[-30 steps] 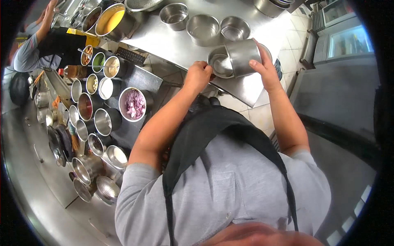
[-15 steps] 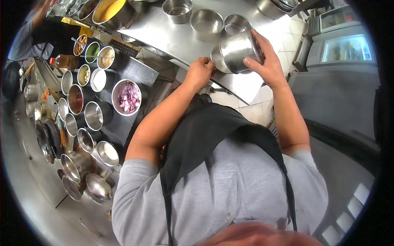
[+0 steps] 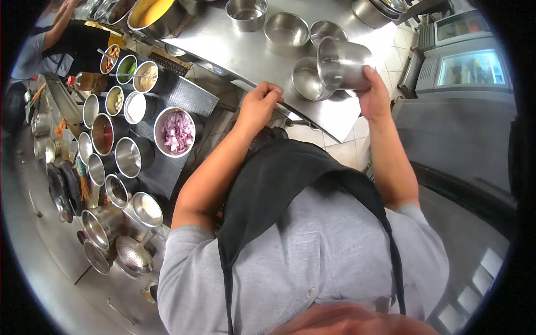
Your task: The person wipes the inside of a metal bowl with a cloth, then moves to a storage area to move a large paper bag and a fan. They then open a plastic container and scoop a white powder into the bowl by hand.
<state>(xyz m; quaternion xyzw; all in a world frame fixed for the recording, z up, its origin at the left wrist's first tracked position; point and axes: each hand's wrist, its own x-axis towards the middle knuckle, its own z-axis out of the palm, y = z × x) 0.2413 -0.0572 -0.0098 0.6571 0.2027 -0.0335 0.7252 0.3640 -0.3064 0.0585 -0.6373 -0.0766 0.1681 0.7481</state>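
Note:
My right hand [image 3: 374, 96] grips the base end of a steel pot [image 3: 347, 64], which is tilted on its side with its mouth facing left. Just beneath and left of it, another steel pot [image 3: 306, 78] stands on the steel table [image 3: 234, 56]. Two more open pots, a wide one [image 3: 286, 32] and a partly covered one [image 3: 326, 29], are behind. My left hand [image 3: 261, 107] is over the table's front edge, its fingers curled together; whether they hold anything is hidden.
On the left, a dark counter [image 3: 192, 97] bears a bowl of chopped purple onion [image 3: 177, 133] and several ingredient pots. Another person's arm [image 3: 60, 25] shows at the upper left. Glass-door fridges [image 3: 472, 67] stand at the right. Stacked pots [image 3: 371, 14] sit at the back.
My right hand has turned the held pot and moved it slightly right, uncovering the pot beneath. My left hand has drawn back left, away from that pot's rim.

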